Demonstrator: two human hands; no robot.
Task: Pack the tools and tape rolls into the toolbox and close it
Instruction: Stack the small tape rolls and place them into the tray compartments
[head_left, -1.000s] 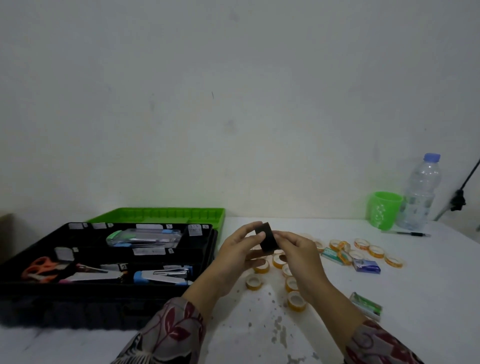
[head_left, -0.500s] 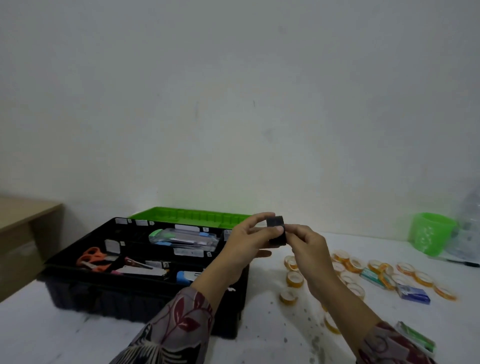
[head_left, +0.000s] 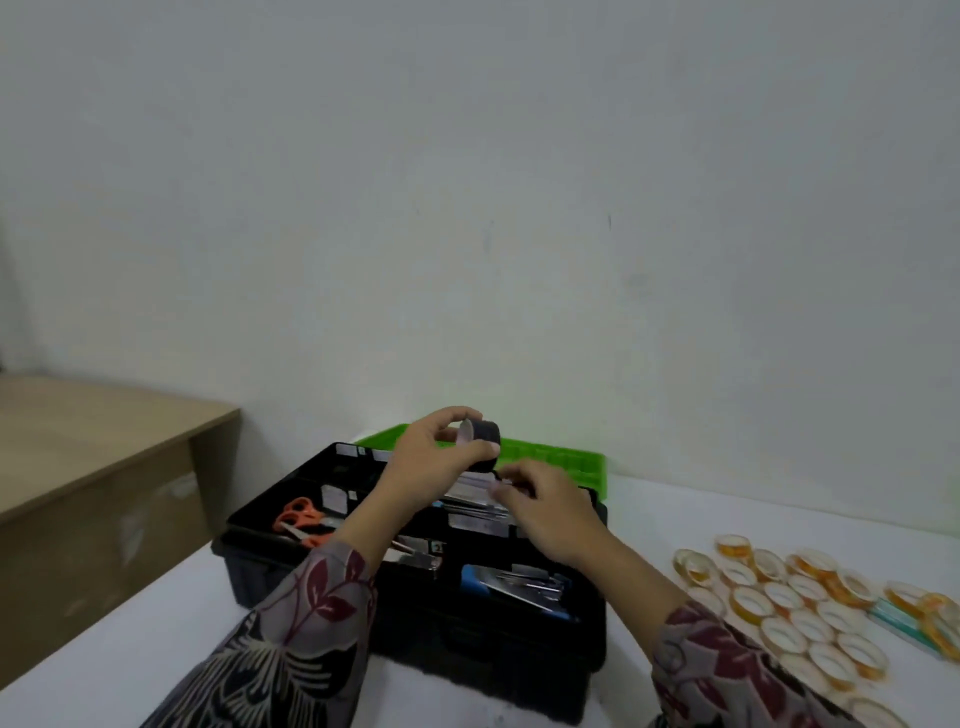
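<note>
Beside my open toolbox (head_left: 467, 639), clear tape rolls (head_left: 779, 597) crowd the desk (head_left: 727, 519). My left hand (head_left: 431, 462) pinches a black tape roll (head_left: 483, 432) above the box. My right hand (head_left: 550, 514) curls just below it, and I cannot tell its grip.

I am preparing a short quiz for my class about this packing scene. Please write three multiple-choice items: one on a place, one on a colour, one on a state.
1. Where do the orange scissors lie?
A. In the left part of the toolbox.
B. On the white table.
C. On the wooden desk.

2. What colour is the toolbox lid?
A. Black.
B. Green.
C. Orange.

3. In what state is the toolbox?
A. Shut.
B. Half shut, the lid resting on the tools.
C. Open, the lid laid back.

Answers:
1 A, the orange handles show inside the box at its left.
2 B, the lid behind the black box is bright green.
3 C, the lid lies back behind the box and the inside shows from above.
</note>
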